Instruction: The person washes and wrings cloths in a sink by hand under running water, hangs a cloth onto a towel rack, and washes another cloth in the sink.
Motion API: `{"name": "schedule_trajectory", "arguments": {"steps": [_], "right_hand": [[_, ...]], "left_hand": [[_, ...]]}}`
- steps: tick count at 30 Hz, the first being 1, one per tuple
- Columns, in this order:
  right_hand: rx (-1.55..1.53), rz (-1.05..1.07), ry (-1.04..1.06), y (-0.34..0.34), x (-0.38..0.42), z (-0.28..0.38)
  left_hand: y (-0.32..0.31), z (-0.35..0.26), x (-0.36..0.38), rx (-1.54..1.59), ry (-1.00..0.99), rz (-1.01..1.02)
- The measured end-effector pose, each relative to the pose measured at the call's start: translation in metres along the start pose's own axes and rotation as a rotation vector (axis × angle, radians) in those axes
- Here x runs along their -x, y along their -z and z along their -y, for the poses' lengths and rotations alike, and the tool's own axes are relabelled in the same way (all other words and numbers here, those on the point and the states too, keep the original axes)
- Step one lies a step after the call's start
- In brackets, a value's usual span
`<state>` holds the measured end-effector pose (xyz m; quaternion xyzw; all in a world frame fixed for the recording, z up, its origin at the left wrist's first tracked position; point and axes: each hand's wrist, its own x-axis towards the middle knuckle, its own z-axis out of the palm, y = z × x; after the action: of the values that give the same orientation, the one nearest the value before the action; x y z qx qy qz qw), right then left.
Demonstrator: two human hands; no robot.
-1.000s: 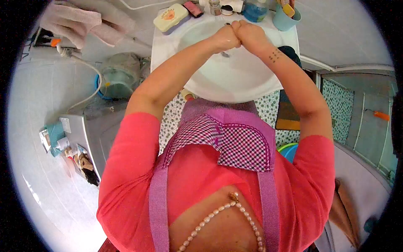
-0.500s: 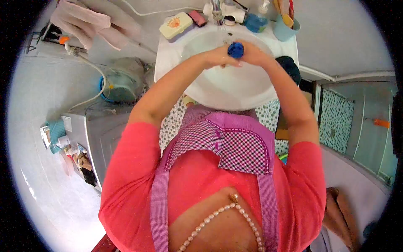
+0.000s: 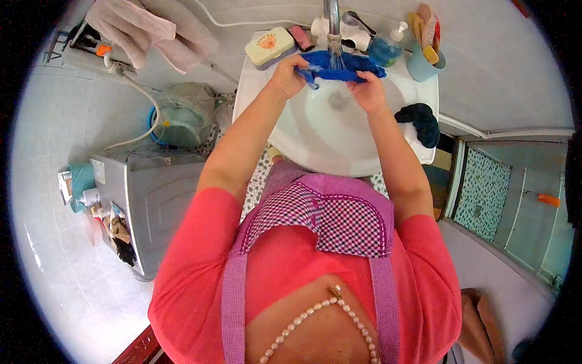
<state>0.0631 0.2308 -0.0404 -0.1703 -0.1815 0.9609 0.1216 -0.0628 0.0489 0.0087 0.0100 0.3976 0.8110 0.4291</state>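
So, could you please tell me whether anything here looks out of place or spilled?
Perhaps only the black bundle seems odd: it lies crumpled on the right rim of the sink, away from the yellow-lidded box and cup at the back. No spill shows around the blue cloth under the tap.

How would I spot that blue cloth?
Find the white sink, then the metal tap at its back. Under the running water, the left hand and right hand hold the blue cloth, far brighter than the dark bundle on the sink's right.
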Motion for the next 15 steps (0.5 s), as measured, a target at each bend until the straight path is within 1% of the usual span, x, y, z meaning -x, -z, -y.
{"name": "schedule_trajectory", "arguments": {"steps": [3, 6, 9, 13, 14, 15], "right_hand": [[0.063, -0.161, -0.029, 0.011, 0.000, 0.009], [0.550, -0.505, 0.033, 0.004, 0.011, 0.003], [0.976, -0.400, 0.301, 0.005, 0.012, -0.002], [1.578, -0.012, 0.593, -0.009, -0.003, -0.004], [1.699, -0.052, 0.606, -0.016, -0.007, -0.008], [1.789, -0.012, 0.549, -0.015, -0.010, -0.005]], "left_hand": [[-0.017, -0.005, 0.009, 0.188, 0.037, 0.033], [-0.014, -0.005, -0.001, 0.189, 0.036, 0.116], [-0.022, -0.010, 0.003, 0.159, 0.089, 0.132], [-0.026, -0.009, 0.002, 0.041, 0.151, 0.175], [-0.024, -0.007, -0.001, 0.003, 0.180, 0.203], [-0.025, -0.008, -0.002, -0.033, 0.207, 0.229]]}}
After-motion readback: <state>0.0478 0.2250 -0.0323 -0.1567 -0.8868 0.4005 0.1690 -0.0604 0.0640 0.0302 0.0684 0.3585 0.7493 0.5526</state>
